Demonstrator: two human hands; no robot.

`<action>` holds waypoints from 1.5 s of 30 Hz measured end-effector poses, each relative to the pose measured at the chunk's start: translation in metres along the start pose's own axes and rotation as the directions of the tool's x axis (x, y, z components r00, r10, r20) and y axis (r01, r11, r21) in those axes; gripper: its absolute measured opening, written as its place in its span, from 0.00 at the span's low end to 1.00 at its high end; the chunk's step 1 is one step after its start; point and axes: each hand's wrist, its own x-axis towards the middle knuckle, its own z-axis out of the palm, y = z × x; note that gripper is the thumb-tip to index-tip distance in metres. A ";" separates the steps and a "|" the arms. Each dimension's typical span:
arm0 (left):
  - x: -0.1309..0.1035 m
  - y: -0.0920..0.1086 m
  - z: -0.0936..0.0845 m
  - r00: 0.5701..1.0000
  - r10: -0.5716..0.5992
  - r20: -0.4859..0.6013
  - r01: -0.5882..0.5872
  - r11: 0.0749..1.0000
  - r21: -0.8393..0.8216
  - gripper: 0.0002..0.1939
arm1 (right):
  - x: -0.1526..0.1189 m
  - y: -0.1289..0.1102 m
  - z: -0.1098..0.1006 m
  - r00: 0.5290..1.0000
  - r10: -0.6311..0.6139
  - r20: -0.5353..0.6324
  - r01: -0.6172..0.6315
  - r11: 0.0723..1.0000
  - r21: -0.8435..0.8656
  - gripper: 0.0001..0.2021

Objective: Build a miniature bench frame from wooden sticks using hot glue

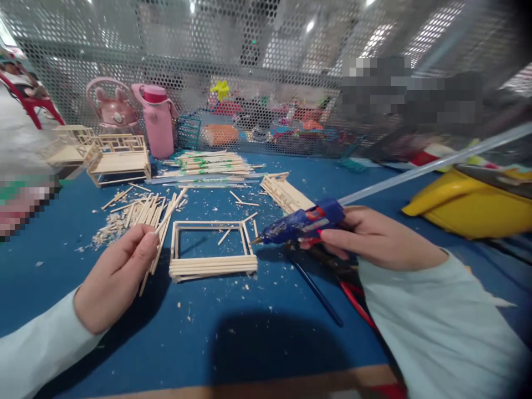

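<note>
Head view: stick frame (214, 266) on the counter (191, 343), between my left fingers (142, 246) and right fingers (351, 242).
Left fingers: clamped on a stick (171, 210), left of the frame.
Right fingers: closed round the glue gun (297, 224), nozzle (257, 240) near the frame's right end.
Loose sticks (149, 211): beside my left fingers.

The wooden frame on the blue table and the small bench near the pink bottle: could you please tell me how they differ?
The frame is open in the middle, with sticks side by side along its near side; the bench has a filled seat.
The bench has a railed back; the frame shows none.
The frame is closer; the bench is farther back.
Both are made of pale, thin sticks.
</note>
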 end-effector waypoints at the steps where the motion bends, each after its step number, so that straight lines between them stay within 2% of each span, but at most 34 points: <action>1: -0.001 -0.001 0.000 0.998 -0.035 0.043 0.036 0.999 -0.033 0.16 | -0.001 0.000 0.000 1.000 0.013 0.010 -0.013 1.000 -0.009 0.21; 4: -0.004 -0.002 0.002 0.987 -0.113 0.116 0.125 0.987 -0.103 0.17 | -0.002 0.002 -0.001 0.999 0.024 0.032 -0.023 0.999 -0.040 0.21; 9: -0.002 0.000 0.006 0.983 -0.151 0.107 0.163 0.980 -0.111 0.18 | -0.001 0.002 -0.001 0.998 0.014 0.059 -0.009 0.997 -0.078 0.19; 17: 0.000 0.002 0.004 0.992 -0.084 0.096 0.083 0.996 0.010 0.20 | 0.000 0.000 -0.001 0.997 0.023 0.077 -0.014 0.994 -0.108 0.19; 23: 0.000 0.002 0.004 0.990 -0.097 0.101 0.098 0.995 0.002 0.19 | -0.003 0.001 -0.003 0.995 0.048 0.089 -0.038 0.993 -0.112 0.20; 29: 0.000 0.002 0.004 0.992 -0.085 0.095 0.085 0.996 0.007 0.19 | -0.003 0.001 -0.003 0.998 0.033 0.049 -0.027 0.992 -0.121 0.20; 40: -0.001 0.002 0.003 0.990 -0.096 0.104 0.097 0.995 -0.012 0.18 | -0.003 0.003 -0.004 0.996 0.023 0.089 -0.016 0.997 -0.079 0.18; 42: -0.001 0.002 0.004 0.994 -0.082 0.076 0.087 0.994 -0.067 0.16 | -0.005 0.005 -0.006 0.996 0.032 0.079 -0.026 0.997 -0.071 0.17; 45: 0.000 0.002 0.005 0.999 -0.037 -0.033 0.030 0.980 -0.196 0.11 | -0.007 0.003 -0.007 0.999 0.032 -0.004 -0.032 0.999 0.002 0.16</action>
